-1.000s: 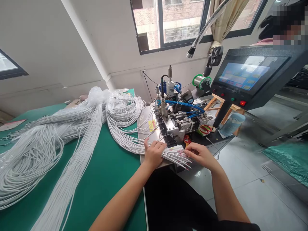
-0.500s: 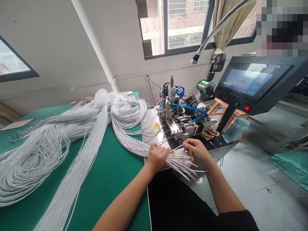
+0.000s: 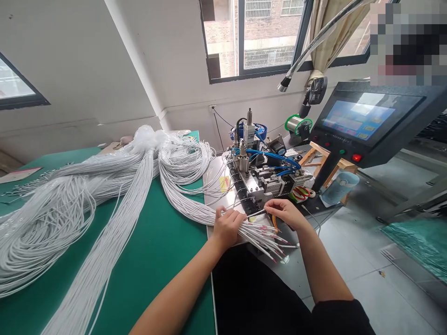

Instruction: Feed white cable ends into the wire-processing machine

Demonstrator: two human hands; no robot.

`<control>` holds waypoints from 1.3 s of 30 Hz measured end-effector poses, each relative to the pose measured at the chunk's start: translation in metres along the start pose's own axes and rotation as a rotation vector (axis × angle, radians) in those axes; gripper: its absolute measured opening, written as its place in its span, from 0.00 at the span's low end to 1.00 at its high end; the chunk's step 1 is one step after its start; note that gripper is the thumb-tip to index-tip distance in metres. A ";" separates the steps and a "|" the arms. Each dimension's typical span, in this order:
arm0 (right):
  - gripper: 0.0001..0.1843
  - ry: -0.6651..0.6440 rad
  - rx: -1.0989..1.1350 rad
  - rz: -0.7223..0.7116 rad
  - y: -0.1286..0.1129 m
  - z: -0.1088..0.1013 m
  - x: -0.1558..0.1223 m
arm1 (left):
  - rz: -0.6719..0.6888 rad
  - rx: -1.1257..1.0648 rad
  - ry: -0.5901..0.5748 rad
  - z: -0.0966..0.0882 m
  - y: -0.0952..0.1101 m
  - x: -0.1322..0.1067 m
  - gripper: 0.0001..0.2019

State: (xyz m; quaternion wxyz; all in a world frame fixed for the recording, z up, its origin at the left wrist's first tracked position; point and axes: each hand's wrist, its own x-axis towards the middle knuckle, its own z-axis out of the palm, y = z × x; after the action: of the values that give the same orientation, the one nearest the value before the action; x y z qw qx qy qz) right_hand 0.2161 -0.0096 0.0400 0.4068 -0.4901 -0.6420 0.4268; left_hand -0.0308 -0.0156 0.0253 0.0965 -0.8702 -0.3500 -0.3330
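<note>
A thick bundle of white cables (image 3: 188,208) runs over the table edge, its cut ends with reddish tips fanned out on the right. My left hand (image 3: 228,227) lies on this bundle, fingers curled around it near the ends. Between thumb and fingertips, my right hand (image 3: 284,213) pinches the end of a single white cable (image 3: 256,213) that stretches across from my left hand. Just beyond my hands stands a machine with metal cylinders and blue air hoses (image 3: 249,179). An orange-handled tool (image 3: 274,223) is partly hidden beneath my right hand.
More white cable bundles (image 3: 115,232) and coils cover the green table (image 3: 167,270) to the left. A control panel with a screen (image 3: 363,116) stands at right, a clear blue-tinted container (image 3: 340,186) below it. A solder wire spool (image 3: 297,124) sits behind the machine.
My view has shifted slightly. My hands keep nearly the same places, still on the bundle and the single cable end.
</note>
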 end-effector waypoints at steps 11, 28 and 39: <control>0.22 0.191 0.248 -0.014 0.011 0.030 0.010 | 0.051 0.025 -0.034 0.002 -0.002 0.002 0.07; 0.16 0.136 -0.016 0.005 0.040 0.021 0.020 | -0.140 0.089 -0.085 0.005 0.003 0.004 0.16; 0.22 0.162 0.208 0.158 0.058 0.035 0.015 | -0.160 0.047 -0.093 0.004 0.004 0.004 0.14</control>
State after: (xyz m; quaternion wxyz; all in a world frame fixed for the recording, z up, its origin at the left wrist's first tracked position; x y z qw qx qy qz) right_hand 0.1965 0.0085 -0.0238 0.4708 -0.5270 -0.5190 0.4808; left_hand -0.0243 -0.0148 0.0250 0.0735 -0.8516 -0.4300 -0.2905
